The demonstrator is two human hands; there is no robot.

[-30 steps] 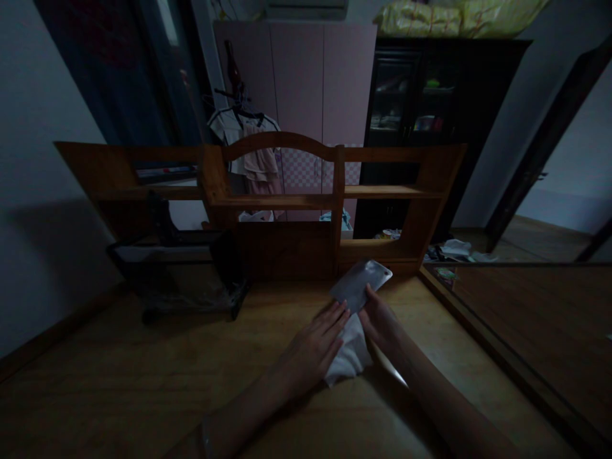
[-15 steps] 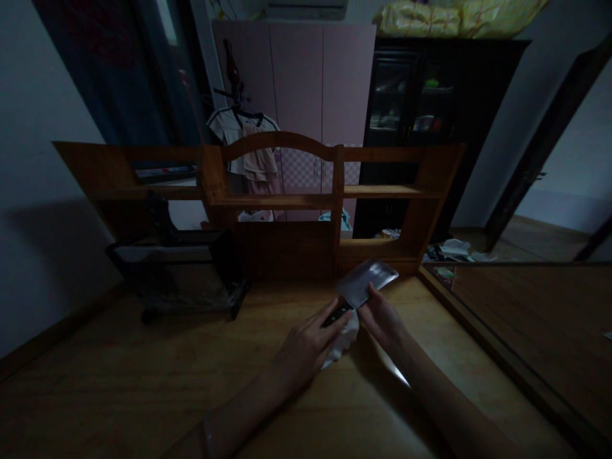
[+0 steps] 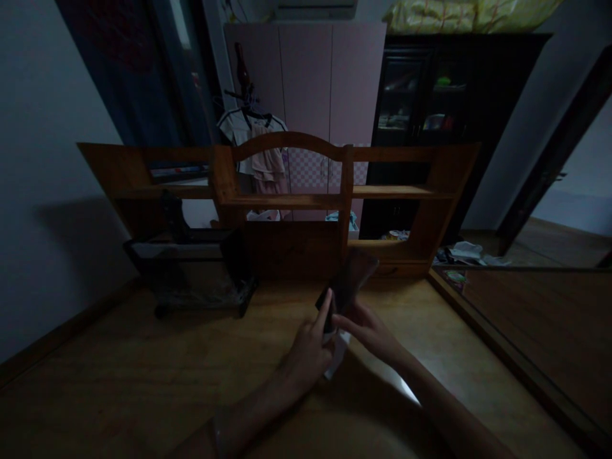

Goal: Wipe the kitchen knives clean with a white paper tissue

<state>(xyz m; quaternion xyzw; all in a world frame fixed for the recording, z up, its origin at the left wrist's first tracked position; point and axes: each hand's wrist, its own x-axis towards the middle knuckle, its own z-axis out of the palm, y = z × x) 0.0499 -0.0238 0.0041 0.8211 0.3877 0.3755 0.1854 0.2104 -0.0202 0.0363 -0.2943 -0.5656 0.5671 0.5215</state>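
Note:
A kitchen cleaver (image 3: 356, 273) is held above the wooden table, its broad blade tilted up and away, looking dark in this light. My left hand (image 3: 306, 349) is closed round its black handle, with the index finger stretched along it. Beneath the handle hangs a crumpled white tissue or cloth (image 3: 339, 358), partly tucked by the left hand. My right hand (image 3: 375, 333) closes on the cleaver near where blade and handle meet, thumb on the near side. Its other fingers are partly hidden behind the blade.
A black-framed box-like stand (image 3: 191, 274) occupies the table's left side. Along the back edge runs a wooden shelf unit (image 3: 282, 203). A raised wooden edge (image 3: 482, 325) borders the right side. Beyond are a pink wardrobe (image 3: 306, 83), hanging clothes (image 3: 261, 140) and a dark cabinet (image 3: 478, 115).
The cleaver has turned to point more upward, and its blade face went from bright to dark. My right hand has slid from the blade down toward the handle. The view shifted slightly.

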